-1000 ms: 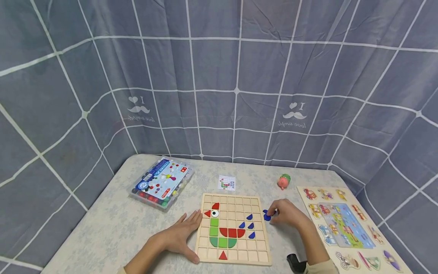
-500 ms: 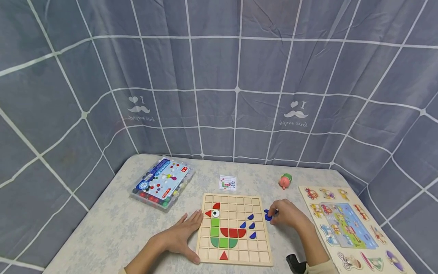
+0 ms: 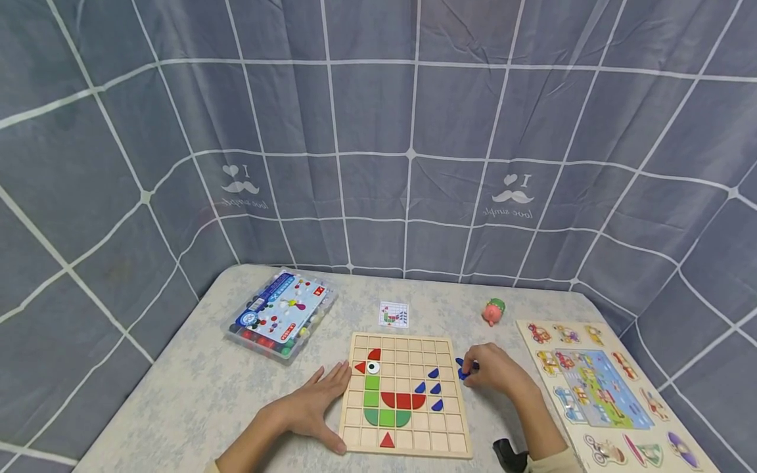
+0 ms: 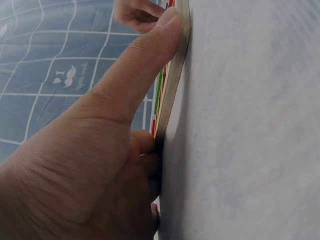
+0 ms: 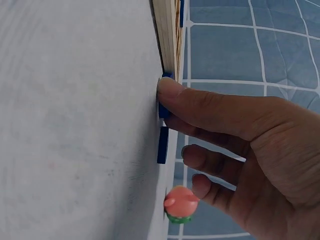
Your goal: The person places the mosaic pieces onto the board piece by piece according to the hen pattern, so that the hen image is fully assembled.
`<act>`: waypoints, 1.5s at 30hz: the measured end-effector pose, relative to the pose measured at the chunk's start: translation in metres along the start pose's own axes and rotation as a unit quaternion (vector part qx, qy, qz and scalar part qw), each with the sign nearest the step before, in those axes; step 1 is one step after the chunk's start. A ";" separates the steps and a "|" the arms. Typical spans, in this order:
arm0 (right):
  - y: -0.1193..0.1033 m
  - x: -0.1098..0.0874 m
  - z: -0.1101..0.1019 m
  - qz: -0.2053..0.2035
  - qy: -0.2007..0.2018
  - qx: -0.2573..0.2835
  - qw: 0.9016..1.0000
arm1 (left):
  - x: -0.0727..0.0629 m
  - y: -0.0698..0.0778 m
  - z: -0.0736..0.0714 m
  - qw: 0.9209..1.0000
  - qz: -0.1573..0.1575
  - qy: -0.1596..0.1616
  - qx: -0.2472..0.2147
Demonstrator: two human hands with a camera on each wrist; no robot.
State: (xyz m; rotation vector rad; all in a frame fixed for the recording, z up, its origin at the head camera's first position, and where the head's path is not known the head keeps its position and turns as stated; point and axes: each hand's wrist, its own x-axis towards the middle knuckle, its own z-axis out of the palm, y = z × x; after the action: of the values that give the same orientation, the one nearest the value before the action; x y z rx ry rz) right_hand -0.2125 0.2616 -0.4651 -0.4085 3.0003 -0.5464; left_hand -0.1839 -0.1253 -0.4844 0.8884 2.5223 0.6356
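Observation:
The wooden grid board [image 3: 408, 441] lies flat on the table with red, green and blue pieces set in its squares, forming a bird with a round eye piece [image 3: 373, 367]. Several blue leaf-shaped pieces [image 3: 435, 389] sit in its right half. My left hand [image 3: 310, 404] rests spread along the board's left edge, its thumb at the near corner. Right of the board, my right hand [image 3: 495, 369] pinches a blue piece [image 5: 164, 110] between thumb and index finger, low at the tabletop. Another blue piece [image 5: 163, 145] lies close by; the fingers partly hide the pieces.
Behind the board lies a small pattern card [image 3: 393, 315]. A clear plastic case [image 3: 280, 315] of coloured beads stands at the back left. Back right are a pink and green toy [image 3: 493, 312] and a picture puzzle board [image 3: 609, 394]. A black object [image 3: 510, 455] lies by the right forearm.
The right thumb and fingers have shifted slightly among the blue pieces beside the board. The left hand and the pieces on the board stay as they were; the head view has drifted slightly.

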 end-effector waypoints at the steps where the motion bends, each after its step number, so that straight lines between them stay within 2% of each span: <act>1: -0.001 0.000 0.000 0.003 -0.001 0.001 1.000 | 0.000 0.000 0.000 1.000 0.000 0.000 0.001; 6: -0.004 -0.002 -0.002 0.021 -0.012 0.018 1.000 | 0.001 -0.001 0.000 1.000 0.000 -0.002 0.002; 13: -0.002 -0.007 -0.005 0.006 -0.032 0.037 0.999 | 0.002 -0.001 0.000 1.000 -0.002 -0.001 0.004; 23: -0.005 -0.008 -0.004 0.028 -0.050 0.045 0.997 | 0.002 -0.003 0.000 1.000 -0.002 0.002 0.003; 31: 0.003 -0.011 -0.007 -0.008 -0.055 0.065 0.996 | 0.002 -0.002 0.001 1.000 0.002 0.002 0.002; 38: 0.007 -0.008 -0.014 -0.055 -0.034 0.101 0.993 | 0.002 -0.001 0.001 1.000 0.001 0.001 0.008; 45: -0.004 0.001 -0.015 -0.041 -0.038 0.106 0.993 | 0.001 -0.001 0.002 1.000 0.005 0.004 0.004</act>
State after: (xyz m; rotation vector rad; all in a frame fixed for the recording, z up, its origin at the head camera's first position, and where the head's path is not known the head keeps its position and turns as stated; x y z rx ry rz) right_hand -0.2137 0.2624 -0.4498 -0.5246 2.8240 -0.8263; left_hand -0.1847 -0.1248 -0.4868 0.9036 2.5308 0.6327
